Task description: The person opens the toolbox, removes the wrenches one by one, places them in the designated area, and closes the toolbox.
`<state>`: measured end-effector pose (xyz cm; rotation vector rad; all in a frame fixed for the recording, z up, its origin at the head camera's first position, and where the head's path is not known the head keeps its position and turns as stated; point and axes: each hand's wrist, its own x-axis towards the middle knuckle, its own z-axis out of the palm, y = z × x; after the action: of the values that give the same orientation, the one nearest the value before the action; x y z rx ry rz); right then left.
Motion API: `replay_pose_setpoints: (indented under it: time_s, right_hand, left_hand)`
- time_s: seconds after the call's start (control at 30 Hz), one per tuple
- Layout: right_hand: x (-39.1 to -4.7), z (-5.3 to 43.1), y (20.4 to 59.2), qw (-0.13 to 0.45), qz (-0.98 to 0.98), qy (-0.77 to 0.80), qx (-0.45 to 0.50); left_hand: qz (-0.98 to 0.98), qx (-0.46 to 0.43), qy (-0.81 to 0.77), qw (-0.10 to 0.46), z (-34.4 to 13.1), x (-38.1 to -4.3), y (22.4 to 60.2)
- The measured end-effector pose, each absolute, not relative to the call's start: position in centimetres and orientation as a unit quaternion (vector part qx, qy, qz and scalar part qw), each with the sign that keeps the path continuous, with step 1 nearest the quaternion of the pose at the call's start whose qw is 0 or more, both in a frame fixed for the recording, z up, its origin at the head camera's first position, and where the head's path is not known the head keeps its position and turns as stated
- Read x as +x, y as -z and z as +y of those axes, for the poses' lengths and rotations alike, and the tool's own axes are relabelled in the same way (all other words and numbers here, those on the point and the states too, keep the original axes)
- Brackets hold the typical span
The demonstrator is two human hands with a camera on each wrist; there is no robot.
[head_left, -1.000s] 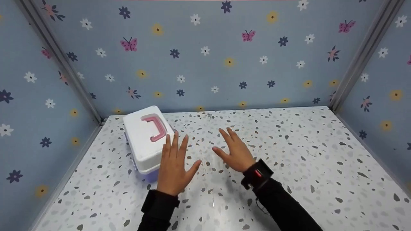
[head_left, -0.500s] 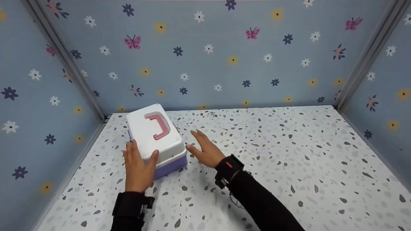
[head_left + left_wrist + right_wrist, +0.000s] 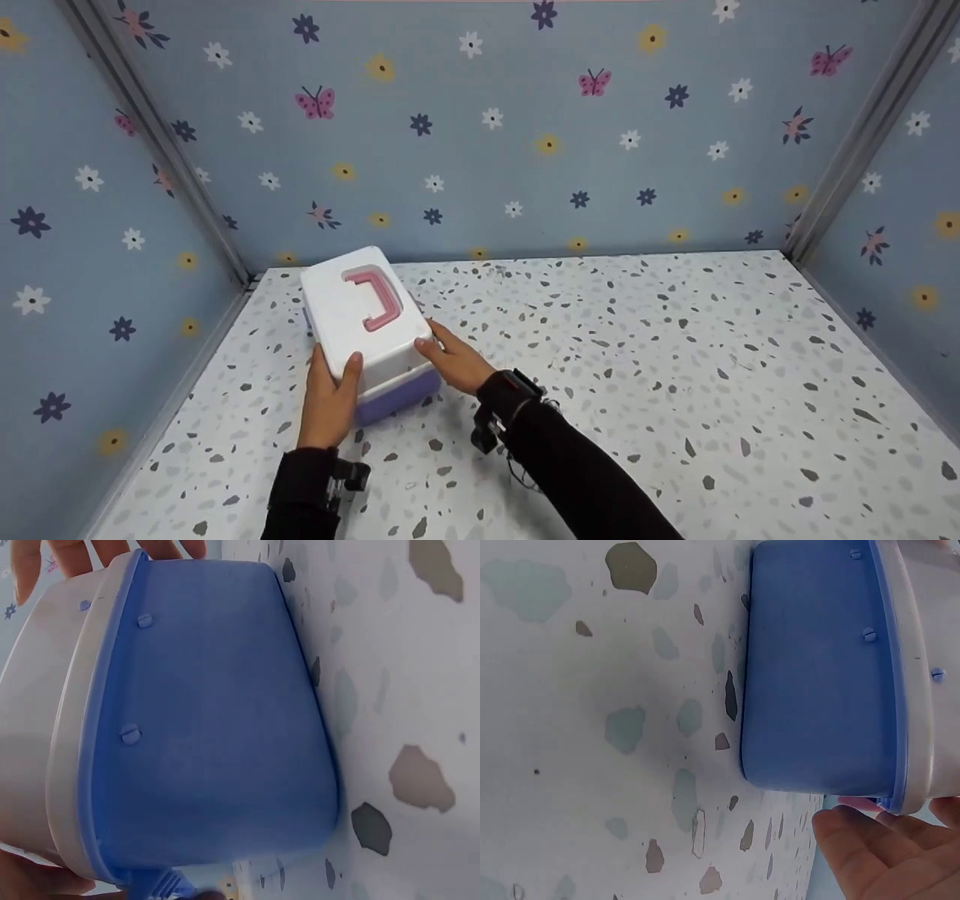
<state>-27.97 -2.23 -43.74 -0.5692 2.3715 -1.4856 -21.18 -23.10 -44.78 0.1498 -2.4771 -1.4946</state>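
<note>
A lidded storage box (image 3: 345,307) stands at the left of the table, with a white lid, a purple-blue base (image 3: 399,397) and a pink handle (image 3: 384,301) folded into its top. My left hand (image 3: 326,401) grips the near left corner, its thumb at the lid's front and its fingers along the left side. At the near right corner my right hand (image 3: 461,365) holds the box, thumb by the lid's edge and fingers along the right side. In the left wrist view, part of a blue latch (image 3: 154,883) shows beside the left hand. The fingertips are partly hidden behind the box.
The speckled white table (image 3: 645,390) extends to the right and in front of the box. A flowered blue wall (image 3: 510,165) rises close behind it, with side walls left and right. Both wrists wear black camera straps.
Both hands have come to the box. The left moved left to its near left corner, and the right moved left and then closed in on its right side. The box stays in place.
</note>
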Motion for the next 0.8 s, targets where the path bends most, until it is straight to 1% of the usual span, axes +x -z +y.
replay_pose_setpoints:
  time_s: [0.27, 0.5, 0.8]
  right_hand:
    - [-27.92, -2.50, 43.79, 0.127, 0.817, 0.528, -0.194]
    - [-27.48, -2.57, 43.94, 0.109, 0.822, 0.525, -0.191]
    - [-27.04, -2.02, 44.06, 0.089, 0.820, 0.532, -0.191]
  left_hand:
    - [-0.836, 0.052, 0.532, 0.123, -22.88, -21.43, 44.50]
    - [-0.839, 0.066, 0.533, 0.090, -22.72, -20.92, 44.32]
    - [-0.842, 0.059, 0.530, 0.075, -22.46, -20.78, 44.38]
